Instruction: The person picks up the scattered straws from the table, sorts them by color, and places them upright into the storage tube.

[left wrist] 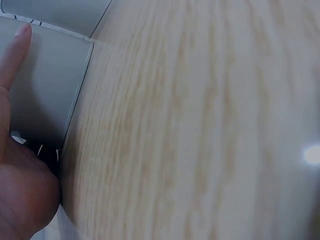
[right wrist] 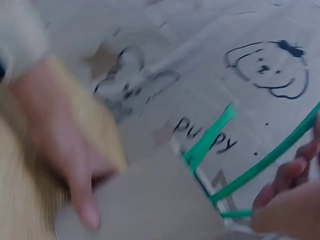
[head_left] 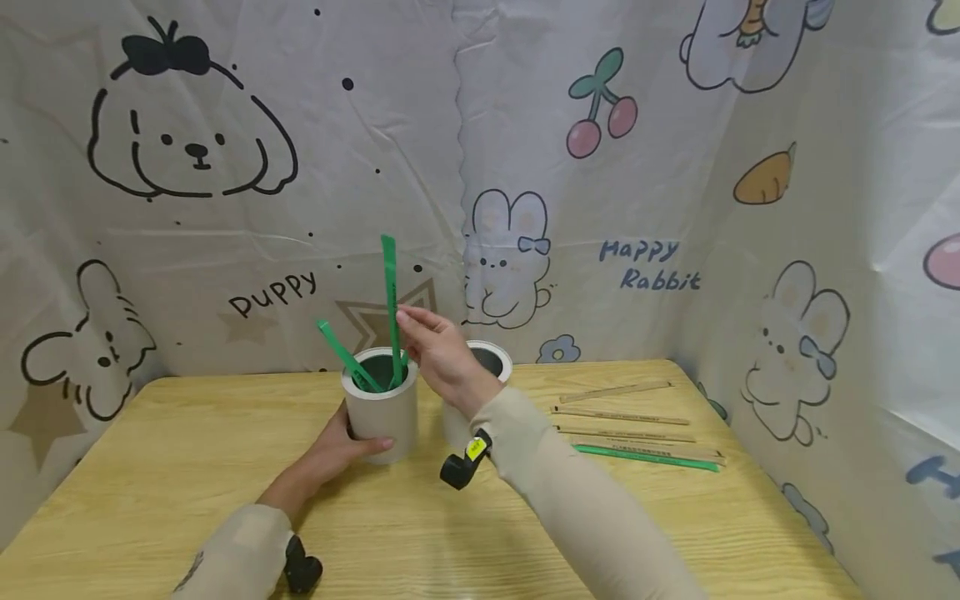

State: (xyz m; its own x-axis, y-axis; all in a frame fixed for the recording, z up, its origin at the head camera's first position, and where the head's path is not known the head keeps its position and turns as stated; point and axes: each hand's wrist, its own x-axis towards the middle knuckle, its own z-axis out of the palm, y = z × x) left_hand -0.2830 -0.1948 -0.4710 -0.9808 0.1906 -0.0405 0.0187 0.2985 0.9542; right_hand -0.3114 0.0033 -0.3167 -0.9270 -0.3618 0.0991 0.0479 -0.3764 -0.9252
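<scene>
My left hand (head_left: 333, 450) grips a white cylindrical holder (head_left: 397, 425) with a dark inside, its thumb across the front and the other fingers hidden behind. In the right wrist view that holder (right wrist: 135, 200) appears tilted and blurred. My right hand (head_left: 446, 358) pinches an upright green wrapped straw (head_left: 390, 279) above the holder; the straw's lower end is inside the rim. Another green straw (head_left: 341, 346) leans out of the holder to the left. A short green end (head_left: 405, 359) shows at the right of the opening.
Behind my right hand stands a second white holder (head_left: 456, 425), partly covered. Several brown wrapped straws (head_left: 622, 414) and one green straw (head_left: 652, 457) lie on the wooden table (head_left: 412, 533) at the right. A printed cloth (head_left: 337, 200) hangs behind and beside the table.
</scene>
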